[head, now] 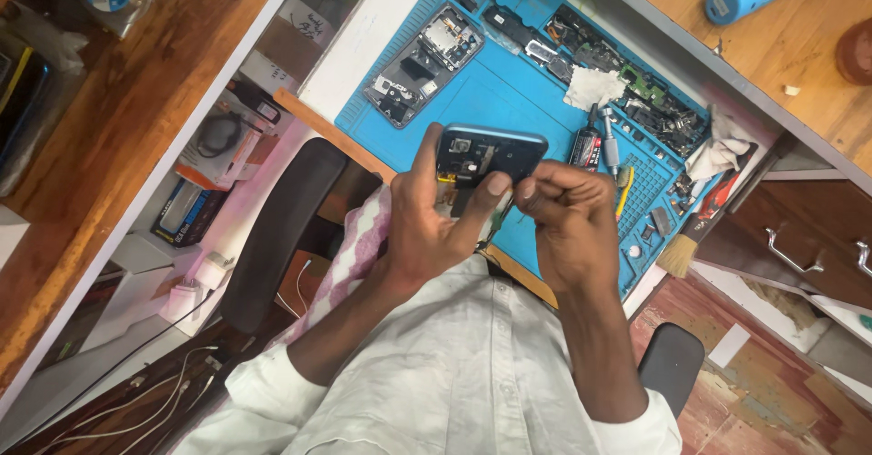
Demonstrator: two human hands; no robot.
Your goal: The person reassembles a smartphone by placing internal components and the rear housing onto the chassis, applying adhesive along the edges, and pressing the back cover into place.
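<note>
The opened phone (490, 157) sits at centre, over the work mat (495, 101). A phone frame (422, 64) lies on the mat at ten o'clock. The brush (683, 246) lies at four o'clock.

Bare blue mat (509, 101) between opened phone frame (422, 63) and parts heap (649, 114), beyond both hands.

Single head-worn view, looking steeply down and close over the person's chest onto both hands, the frame rolled so the blue work mat (509, 101) slants beyond the grip. No second view shares the scene. The wooden counter (118, 137) lies left of the grip, drawers (799, 237) right.
</note>
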